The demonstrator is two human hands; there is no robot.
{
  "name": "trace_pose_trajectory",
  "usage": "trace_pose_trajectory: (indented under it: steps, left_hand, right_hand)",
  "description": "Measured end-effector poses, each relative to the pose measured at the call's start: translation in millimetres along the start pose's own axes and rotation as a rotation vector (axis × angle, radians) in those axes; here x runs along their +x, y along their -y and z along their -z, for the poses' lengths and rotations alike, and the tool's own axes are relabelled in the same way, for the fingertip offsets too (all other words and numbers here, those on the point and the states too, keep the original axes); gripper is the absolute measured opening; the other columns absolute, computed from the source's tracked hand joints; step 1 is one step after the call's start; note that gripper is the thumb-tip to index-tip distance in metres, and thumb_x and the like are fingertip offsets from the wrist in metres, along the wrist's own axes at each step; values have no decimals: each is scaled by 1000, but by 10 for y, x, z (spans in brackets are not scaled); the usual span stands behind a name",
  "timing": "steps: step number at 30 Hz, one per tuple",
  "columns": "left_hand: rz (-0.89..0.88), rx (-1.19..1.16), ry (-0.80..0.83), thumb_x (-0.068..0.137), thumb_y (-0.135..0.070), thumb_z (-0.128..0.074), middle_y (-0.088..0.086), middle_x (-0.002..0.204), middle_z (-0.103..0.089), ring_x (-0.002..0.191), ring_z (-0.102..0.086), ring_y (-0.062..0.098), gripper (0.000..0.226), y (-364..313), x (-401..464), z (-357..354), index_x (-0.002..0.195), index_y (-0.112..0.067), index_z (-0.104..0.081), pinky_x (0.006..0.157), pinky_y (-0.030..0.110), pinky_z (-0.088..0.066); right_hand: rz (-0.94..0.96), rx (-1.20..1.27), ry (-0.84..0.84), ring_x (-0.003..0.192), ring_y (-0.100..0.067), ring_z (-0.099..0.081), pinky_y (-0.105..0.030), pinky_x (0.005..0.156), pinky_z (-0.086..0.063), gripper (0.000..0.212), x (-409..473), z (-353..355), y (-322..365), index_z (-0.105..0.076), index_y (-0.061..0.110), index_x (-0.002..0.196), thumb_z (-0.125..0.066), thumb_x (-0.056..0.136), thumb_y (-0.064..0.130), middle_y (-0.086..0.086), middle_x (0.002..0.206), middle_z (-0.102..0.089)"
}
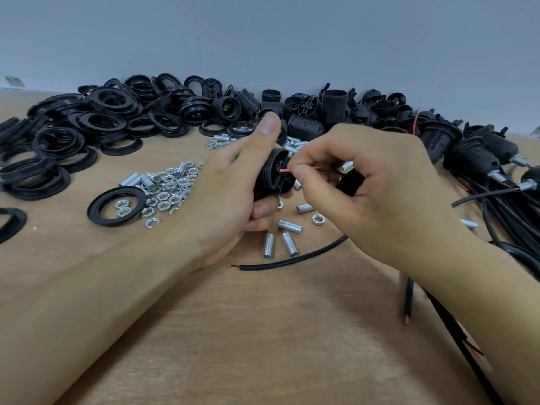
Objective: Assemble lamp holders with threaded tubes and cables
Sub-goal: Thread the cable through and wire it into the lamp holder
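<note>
My left hand (233, 188) grips a black lamp holder body (274, 176) above the table, its terminal end turned to the right. My right hand (365, 182) pinches a thin red wire (287, 170) between thumb and forefinger, the wire's tip touching the holder's end. A black part (350, 182) with a short silver threaded tube (346, 166) sits inside my right palm, mostly hidden. A black cable (292, 260) runs from under my right hand across the wooden table (233, 331).
Black rings (96, 124) are heaped at the back left, black holder shells (321, 109) along the back. Silver nuts (166, 194) and threaded tubes (289, 244) lie scattered mid-table. Several holders with cables (482, 162) are piled at the right. A loose cable end (407, 302) lies by my right forearm.
</note>
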State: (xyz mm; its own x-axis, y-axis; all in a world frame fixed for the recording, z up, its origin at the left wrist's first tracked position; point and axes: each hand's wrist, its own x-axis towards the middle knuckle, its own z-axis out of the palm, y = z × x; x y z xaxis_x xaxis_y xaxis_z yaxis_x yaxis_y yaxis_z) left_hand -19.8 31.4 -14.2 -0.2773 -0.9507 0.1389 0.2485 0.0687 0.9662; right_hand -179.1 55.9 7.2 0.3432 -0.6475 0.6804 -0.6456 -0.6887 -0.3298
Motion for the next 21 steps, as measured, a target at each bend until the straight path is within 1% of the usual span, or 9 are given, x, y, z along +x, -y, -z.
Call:
trace_pose_trajectory:
  steps: [4,7,10,12,14,16,18,20,21]
  left_hand:
    - [-16,20,-24,100,-51,-42,-6,54,-49,39,-29,8,46,17,11,-8,77,-13,-48,37,13,-23]
    - [-17,48,-39,101,-52,-42,-6,54,-50,40,-30,9,46,38,13,-10,73,-15,-47,38,13,-23]
    - [-10,56,-60,99,-53,-44,-5,54,-51,39,-31,10,46,57,12,-11,75,-15,-48,39,14,-23]
    - [-18,57,-74,98,-53,-46,-5,53,-51,38,-31,10,45,65,16,-8,73,-16,-48,39,14,-24]
    - [-20,53,-75,98,-53,-47,-6,52,-50,38,-31,10,45,70,20,-3,70,-17,-48,39,14,-24]
    - [-14,47,-69,98,-53,-48,-7,52,-49,38,-32,9,45,73,20,0,69,-19,-48,38,14,-24]
    - [-7,47,-79,97,-54,-49,-7,52,-48,38,-31,8,45,78,22,0,68,-19,-49,37,14,-23]
    - [-1,38,-110,97,-53,-50,-5,53,-45,38,-30,9,45,83,25,10,66,-20,-48,37,14,-23]
    - [1,30,-119,97,-53,-50,-5,54,-44,38,-30,9,45,84,27,17,66,-20,-47,38,13,-23]
  right_hand:
    - [-42,-45,-26,73,-11,-55,-19,66,-44,8,-2,-35,16,-70,13,85,-62,86,13,6,72,-63]
    - [-103,-25,-1,72,-8,-55,-20,65,-45,9,-5,-54,17,-68,17,86,-60,88,19,13,72,-59]
    - [-170,49,62,69,-11,-57,-21,62,-44,9,-7,-66,13,-63,22,85,-57,90,21,10,68,-60]
    - [-199,127,73,68,-12,-57,-19,62,-44,10,-3,-67,25,-61,23,84,-57,92,19,9,68,-60]
    - [-238,181,85,66,-10,-56,-16,62,-44,12,5,-62,31,-62,22,83,-59,93,17,11,68,-59]
    - [-298,235,108,62,-9,-55,-16,58,-43,13,13,-61,17,-64,22,82,-60,93,18,10,66,-60]
    - [-348,286,119,57,-5,-54,-14,56,-41,13,15,-69,2,-65,21,81,-61,93,18,11,63,-60]
    - [-340,284,93,58,-3,-53,-14,57,-41,11,2,-97,8,-66,19,83,-62,92,17,12,64,-58]
    - [-319,263,74,61,-4,-54,-16,59,-43,9,-9,-114,16,-66,18,85,-62,93,16,11,66,-59]
